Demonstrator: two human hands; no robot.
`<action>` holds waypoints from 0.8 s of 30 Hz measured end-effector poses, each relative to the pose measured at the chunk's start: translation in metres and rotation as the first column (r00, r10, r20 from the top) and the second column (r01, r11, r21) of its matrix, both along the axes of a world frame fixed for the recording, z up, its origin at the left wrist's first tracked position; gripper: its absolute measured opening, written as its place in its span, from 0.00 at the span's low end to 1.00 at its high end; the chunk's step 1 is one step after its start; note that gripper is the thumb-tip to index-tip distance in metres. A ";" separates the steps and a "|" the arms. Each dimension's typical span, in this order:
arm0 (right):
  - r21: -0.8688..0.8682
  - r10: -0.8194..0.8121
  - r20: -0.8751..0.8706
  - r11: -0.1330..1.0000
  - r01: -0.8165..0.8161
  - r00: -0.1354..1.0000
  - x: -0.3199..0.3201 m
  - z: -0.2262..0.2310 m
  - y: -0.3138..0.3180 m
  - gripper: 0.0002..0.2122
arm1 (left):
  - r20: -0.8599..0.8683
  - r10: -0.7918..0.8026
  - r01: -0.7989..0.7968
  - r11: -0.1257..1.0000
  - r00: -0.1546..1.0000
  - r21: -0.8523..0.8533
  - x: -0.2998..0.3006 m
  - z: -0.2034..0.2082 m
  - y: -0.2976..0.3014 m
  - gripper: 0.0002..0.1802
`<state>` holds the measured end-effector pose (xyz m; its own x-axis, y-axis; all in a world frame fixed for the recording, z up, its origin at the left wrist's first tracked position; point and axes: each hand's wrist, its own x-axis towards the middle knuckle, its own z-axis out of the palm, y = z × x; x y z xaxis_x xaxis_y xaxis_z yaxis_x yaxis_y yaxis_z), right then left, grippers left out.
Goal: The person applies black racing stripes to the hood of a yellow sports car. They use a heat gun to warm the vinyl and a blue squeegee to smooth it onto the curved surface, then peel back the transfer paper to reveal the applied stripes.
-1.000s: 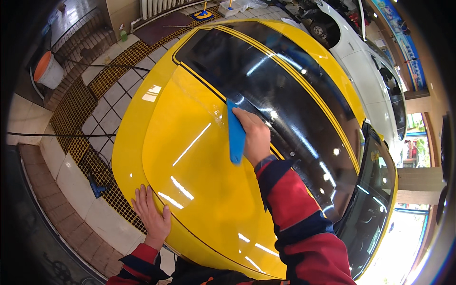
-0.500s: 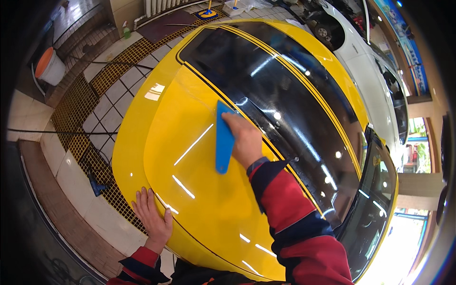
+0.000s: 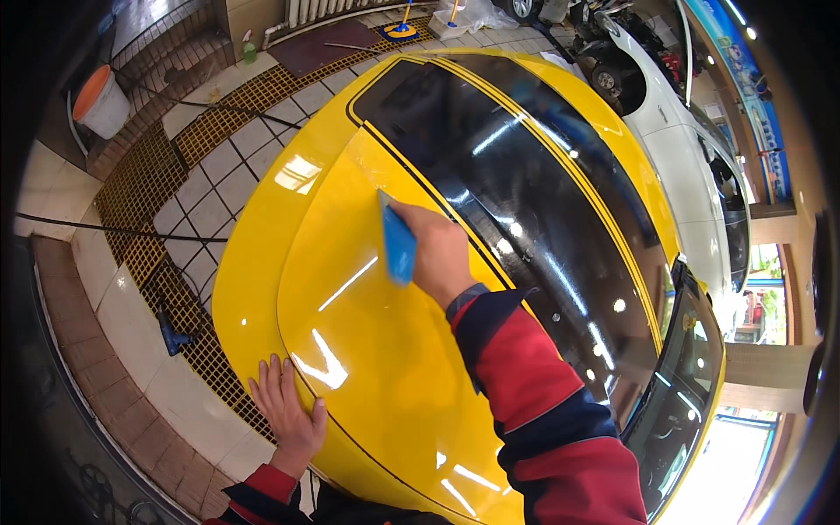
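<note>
A yellow car hood (image 3: 385,367) with a wide glossy black stripe (image 3: 542,236) lies under my arms. My right hand (image 3: 440,255) is closed around a blue squeegee scraper (image 3: 399,245), whose edge is on the yellow panel left of the stripe. Small wet-looking marks show on the yellow surface beyond the tool's tip. My left hand (image 3: 289,409) rests flat on the car's left edge, across the panel seam, fingers spread and holding nothing.
A white car (image 3: 682,140) with its front opened stands at the right. On the left are yellow floor grating (image 3: 140,201), a white bucket (image 3: 103,105), a black hose (image 3: 122,229), a blue tool (image 3: 173,334) and a green spray bottle (image 3: 249,51). A mop (image 3: 400,31) stands at the back.
My right hand has drawn the blue scraper a little to the left over the yellow panel, and the tool is now turned more edge-on. My left hand stays on the car's edge. The view has shifted slightly.
</note>
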<state>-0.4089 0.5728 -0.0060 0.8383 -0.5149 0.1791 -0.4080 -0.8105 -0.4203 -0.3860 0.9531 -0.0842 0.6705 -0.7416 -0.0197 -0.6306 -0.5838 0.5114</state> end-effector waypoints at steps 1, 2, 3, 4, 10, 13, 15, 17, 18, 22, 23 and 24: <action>-0.014 0.002 0.034 1.000 -0.002 0.999 0.003 0.003 -0.011 0.20 | 0.001 0.003 -0.003 1.000 1.000 -0.004 0.001 0.000 0.000 0.48; -0.054 -0.044 0.116 0.997 0.051 0.992 0.010 0.002 -0.022 0.22 | 0.008 0.001 -0.001 1.000 1.000 -0.019 0.000 0.001 0.001 0.48; -0.107 -0.062 0.241 0.990 0.090 0.968 0.020 -0.001 -0.033 0.25 | -0.006 0.009 -0.009 1.000 1.000 0.012 0.000 0.001 0.002 0.48; -0.134 -0.083 0.193 0.985 0.110 0.978 0.029 -0.006 -0.040 0.24 | -0.011 0.011 -0.011 1.000 1.000 0.024 0.000 0.001 0.003 0.48; 0.061 0.029 0.049 0.998 -0.032 0.998 0.039 -0.016 0.017 0.16 | 0.041 0.028 -0.028 1.000 0.999 0.004 -0.003 -0.003 0.001 0.46; 0.358 -0.069 0.223 0.934 -0.015 0.972 -0.011 0.018 0.092 0.14 | 0.066 0.002 0.001 0.999 0.998 -0.037 -0.001 -0.007 -0.001 0.44; 0.352 -0.085 0.371 0.934 -0.055 0.925 -0.067 0.041 0.133 0.11 | 0.068 0.008 -0.004 0.998 0.998 -0.064 -0.004 -0.010 0.006 0.42; 0.676 -0.303 0.325 0.737 0.004 0.896 -0.145 0.060 0.183 0.14 | 0.060 -0.001 0.005 0.998 0.998 -0.065 -0.006 -0.015 0.012 0.40; 0.834 -0.421 0.209 0.548 0.064 0.883 -0.185 0.065 0.199 0.18 | 0.065 -0.002 0.006 0.998 0.998 -0.062 -0.006 -0.016 0.011 0.40; 0.977 -0.859 -0.092 0.019 0.211 0.503 -0.352 0.084 0.272 0.21 | 0.100 0.054 -0.046 0.995 0.993 -0.086 -0.003 -0.006 -0.008 0.36; 0.981 -0.910 -0.144 -0.081 0.173 0.390 -0.390 0.090 0.288 0.20 | 0.041 0.098 -0.097 0.995 0.994 -0.028 -0.008 0.003 -0.019 0.36; 0.969 -0.948 -0.206 -0.163 0.184 0.243 -0.422 0.093 0.304 0.18 | 0.239 0.040 0.016 0.973 0.970 -0.229 -0.018 0.013 -0.035 0.33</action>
<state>-0.8305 0.8767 0.0869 -0.0612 -0.7595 -0.6476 0.1518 0.6342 -0.7581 -0.4038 0.9184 -0.0709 0.6432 -0.6995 0.3114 -0.7449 -0.4775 0.4659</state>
